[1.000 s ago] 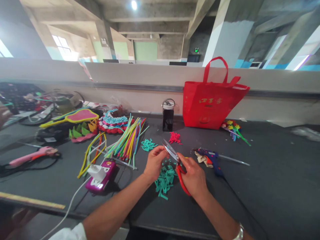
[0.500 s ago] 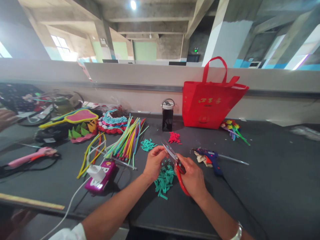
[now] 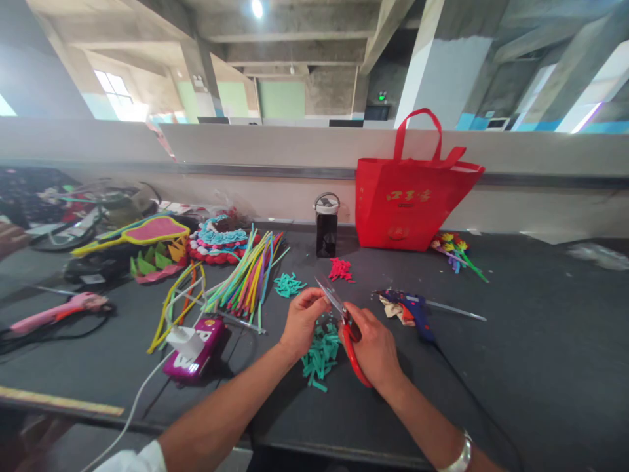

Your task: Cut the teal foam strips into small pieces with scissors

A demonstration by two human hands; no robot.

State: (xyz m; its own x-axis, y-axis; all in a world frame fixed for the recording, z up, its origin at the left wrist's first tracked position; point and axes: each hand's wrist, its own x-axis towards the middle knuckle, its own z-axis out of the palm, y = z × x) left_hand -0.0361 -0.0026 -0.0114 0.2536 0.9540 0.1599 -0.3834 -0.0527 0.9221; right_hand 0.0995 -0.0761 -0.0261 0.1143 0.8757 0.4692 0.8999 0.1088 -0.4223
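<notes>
My right hand (image 3: pixel 376 351) grips a pair of scissors (image 3: pixel 350 344) by the red handles, the blades pointing up and away to the left. Thumb and fingers of my left hand (image 3: pixel 301 322) are pinched together right beside the blades; whatever they hold is too small to make out. Below and between both hands lies a heap of short teal cut pieces (image 3: pixel 319 362). Beyond my left hand is a smaller pile of teal pieces (image 3: pixel 289 285), with a pile of red pieces (image 3: pixel 341 269) to its right.
A blue glue gun (image 3: pixel 415 311) lies right, its cord trailing forward. Left are fuzzy craft stems (image 3: pixel 250 275), a purple power block (image 3: pixel 194 357) and a pink glue gun (image 3: pixel 59 311). A bottle (image 3: pixel 327 226) and red bag (image 3: pixel 407 203) stand behind. Another person's hand (image 3: pixel 10 239) shows far left.
The whole view has shifted slightly. Both hands keep nearly the same pose at the scissors, and the piles look unchanged.
</notes>
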